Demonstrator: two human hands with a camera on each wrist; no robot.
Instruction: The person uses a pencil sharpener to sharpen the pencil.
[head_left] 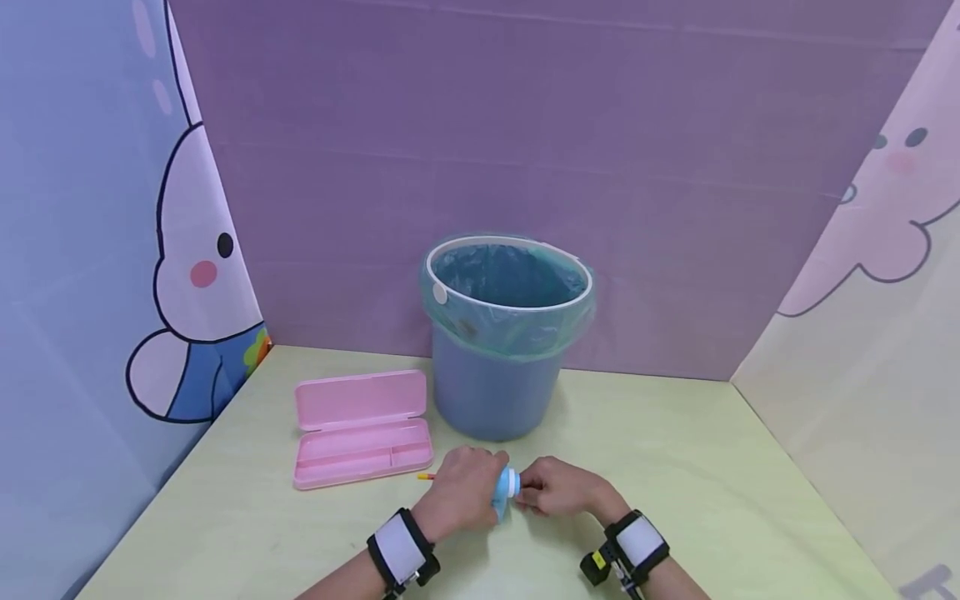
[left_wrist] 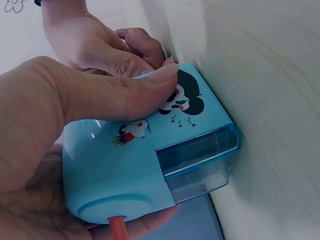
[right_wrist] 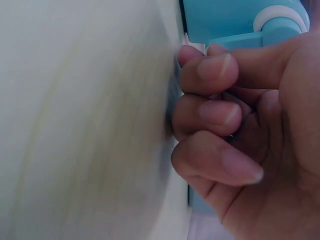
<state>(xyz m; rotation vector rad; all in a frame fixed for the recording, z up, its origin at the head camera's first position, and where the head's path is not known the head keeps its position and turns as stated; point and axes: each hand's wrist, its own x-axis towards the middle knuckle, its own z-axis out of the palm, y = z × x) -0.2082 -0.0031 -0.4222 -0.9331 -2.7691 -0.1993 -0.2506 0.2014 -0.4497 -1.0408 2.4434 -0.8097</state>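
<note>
My left hand (head_left: 467, 492) grips a light blue crank pencil sharpener (left_wrist: 135, 170), thumb across its printed face and fingers behind. A red pencil (left_wrist: 118, 229) sticks out of its round hole; in the head view the pencil's yellow end shows left of that hand. The clear shavings drawer (left_wrist: 200, 165) faces the table side. On the sharpener's other side, my right hand (head_left: 562, 487) has its fingers curled at the end of the crank arm (right_wrist: 235, 41). The crank's knob is hidden inside those fingers.
An opened pink pencil case (head_left: 363, 398) lies to the left, its lid folded back. Behind my hands stands a blue bucket (head_left: 487, 392) lined with a green bag, against the purple back wall (head_left: 495, 125). Printed side panels border the pale yellow table (head_left: 712, 483).
</note>
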